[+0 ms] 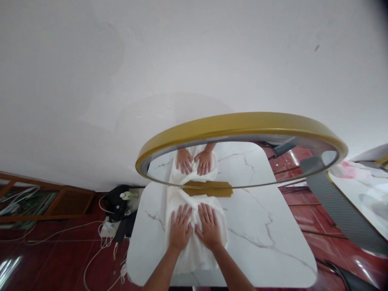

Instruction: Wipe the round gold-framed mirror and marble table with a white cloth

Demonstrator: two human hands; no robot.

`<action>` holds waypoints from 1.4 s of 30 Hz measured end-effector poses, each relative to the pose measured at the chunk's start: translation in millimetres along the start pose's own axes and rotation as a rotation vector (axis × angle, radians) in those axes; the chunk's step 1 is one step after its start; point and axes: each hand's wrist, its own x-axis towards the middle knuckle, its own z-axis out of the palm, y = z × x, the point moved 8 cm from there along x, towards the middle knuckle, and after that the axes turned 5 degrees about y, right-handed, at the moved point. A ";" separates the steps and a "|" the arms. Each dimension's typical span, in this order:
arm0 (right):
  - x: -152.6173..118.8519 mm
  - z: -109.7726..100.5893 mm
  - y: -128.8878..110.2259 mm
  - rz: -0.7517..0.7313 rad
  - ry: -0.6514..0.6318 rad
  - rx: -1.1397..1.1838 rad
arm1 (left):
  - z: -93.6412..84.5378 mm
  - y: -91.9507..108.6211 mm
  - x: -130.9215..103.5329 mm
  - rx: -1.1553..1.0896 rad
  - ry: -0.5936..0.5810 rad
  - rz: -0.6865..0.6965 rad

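Note:
A white cloth (195,258) lies spread and wrinkled on a white marble-patterned table (257,250). Pressed flat on its left side is my left hand (180,228), fingers stretched and slightly apart. My right hand (209,227) rests the same way on the right side, with a bunched fold of cloth between the two hands. Just beyond the cloth's far edge, the gold-coloured base (209,190) of a round mirror (242,165) stands on the table. The mirror, in a gold frame, reflects both hands and the cloth.
A white wall (151,60) rises behind the table. On the red tiled floor (60,254) to the left are a black bag (117,200), a bottle (129,195) and white cables. A second table (360,194) stands at the right.

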 end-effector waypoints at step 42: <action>-63.9 -30.6 116.4 0.201 0.060 0.004 | 20.8 125.4 18.8 -0.111 0.018 0.034</action>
